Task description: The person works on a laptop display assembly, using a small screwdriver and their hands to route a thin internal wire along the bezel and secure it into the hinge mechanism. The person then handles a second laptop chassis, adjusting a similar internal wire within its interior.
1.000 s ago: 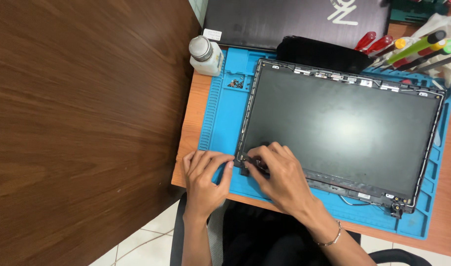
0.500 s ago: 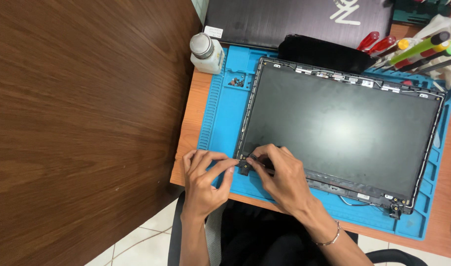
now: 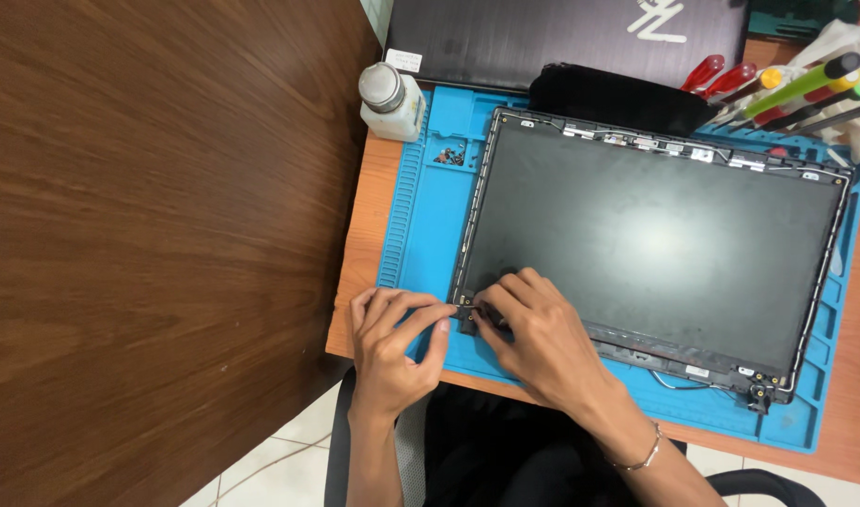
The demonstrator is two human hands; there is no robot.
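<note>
Laptop display assembly (image 3: 650, 239) is laid face up on the blue repair mat (image 3: 420, 235), which sits on the tabletop (image 3: 359, 235). Both hands are bunched at its near left corner, by the hinge bracket (image 3: 467, 319).

Left hand (image 3: 392, 352): forefinger and thumb pinched together at the bracket, apparently on something very small; what exactly is pinched cannot be told. Right hand (image 3: 538, 343): fingers curled down onto the corner of the lower frame, pressing or steadying it, nothing visibly grasped.

To be done well, judged from this:
- Corner kept pinned flat by the right hand while the small part is worked.
- Force kept off the panel glass; only the frame edge to be loaded.
- Blue cable (image 3: 679, 383) along the bottom edge not to be snagged.
- Loose screws (image 3: 449, 155) are kept in the mat's tray, beside the white bottle (image 3: 392, 101).
</note>
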